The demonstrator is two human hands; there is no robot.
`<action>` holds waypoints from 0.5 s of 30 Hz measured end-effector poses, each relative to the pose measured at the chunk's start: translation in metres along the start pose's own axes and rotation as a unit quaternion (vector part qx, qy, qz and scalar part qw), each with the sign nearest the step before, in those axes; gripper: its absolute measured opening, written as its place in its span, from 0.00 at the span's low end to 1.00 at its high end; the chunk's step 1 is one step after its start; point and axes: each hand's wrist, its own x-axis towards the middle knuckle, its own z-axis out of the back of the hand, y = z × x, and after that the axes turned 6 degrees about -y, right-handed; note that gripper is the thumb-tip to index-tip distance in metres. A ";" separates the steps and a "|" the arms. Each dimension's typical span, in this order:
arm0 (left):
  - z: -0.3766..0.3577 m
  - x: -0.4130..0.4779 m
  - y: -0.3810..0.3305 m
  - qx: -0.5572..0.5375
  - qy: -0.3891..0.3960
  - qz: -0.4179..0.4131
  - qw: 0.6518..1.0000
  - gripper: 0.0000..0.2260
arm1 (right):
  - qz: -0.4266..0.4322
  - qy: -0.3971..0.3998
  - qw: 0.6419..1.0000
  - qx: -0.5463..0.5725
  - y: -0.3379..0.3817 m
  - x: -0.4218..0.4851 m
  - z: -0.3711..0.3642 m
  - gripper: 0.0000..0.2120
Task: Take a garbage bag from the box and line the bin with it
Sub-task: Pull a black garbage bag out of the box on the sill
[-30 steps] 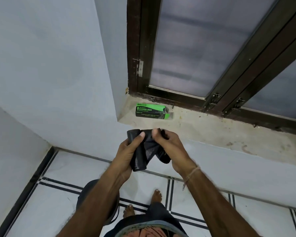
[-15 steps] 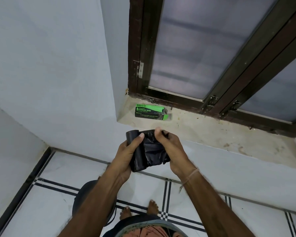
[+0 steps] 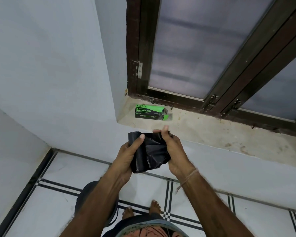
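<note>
You hold the black garbage bag in both hands, in mid-air just below the centre of view. Its left end is rolled tight, and its right part is loose and crumpled. Your left hand grips the rolled part from nine o'clock, with the fingers curled behind it and the thumb pressed across the front. Your right hand pinches the loose plastic from three o'clock, its fingertips bunched at the bag's upper edge. A thin thread circles your right wrist.

At twelve o'clock from the bag, well apart from it, the green and black box lies flat on the stone sill with its right end flap open. Behind the box rises the dark wooden window frame with frosted panes.

At seven o'clock from the bag, the dark round bin stands on the white tiled floor, mostly hidden under your left forearm. Your bare feet stand at six o'clock, near the bin.
</note>
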 end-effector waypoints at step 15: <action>0.003 0.004 0.002 -0.008 -0.029 0.008 1.000 0.29 | -0.012 -0.048 0.999 -0.023 -0.006 0.004 0.000 0.14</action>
